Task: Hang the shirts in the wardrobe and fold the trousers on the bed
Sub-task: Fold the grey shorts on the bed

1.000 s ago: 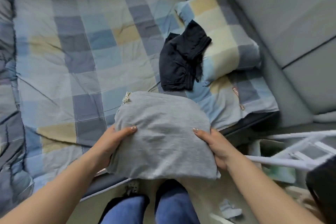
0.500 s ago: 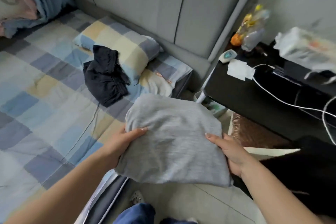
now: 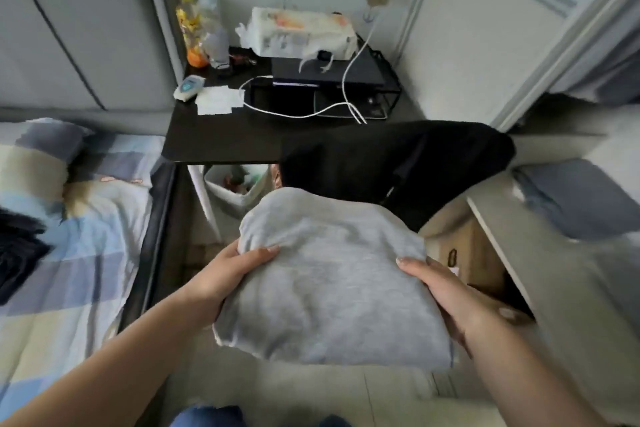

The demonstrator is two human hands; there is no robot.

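A folded grey garment (image 3: 332,284) is carried in front of me, above the floor beside the bed. My left hand (image 3: 230,276) grips its left edge, thumb on top and fingers beneath. My right hand (image 3: 446,291) grips its right edge the same way. The checked bed (image 3: 79,253) lies at the left, with a dark navy garment (image 3: 17,250) crumpled at its far left edge. A white panelled wardrobe door (image 3: 485,38) stands at the upper right.
A black bedside table (image 3: 221,139) ahead carries bottles (image 3: 199,31), a tissue pack (image 3: 301,31) and a white cable (image 3: 349,100). Black cloth (image 3: 398,163) drapes below it. A bin (image 3: 235,187) sits underneath. A cardboard box (image 3: 464,250) and a pale board (image 3: 568,291) stand at the right.
I have turned right, away from the bed, carrying the grey garment with both hands. The bed slid to the left of view and the bedside table and wardrobe door came into view.
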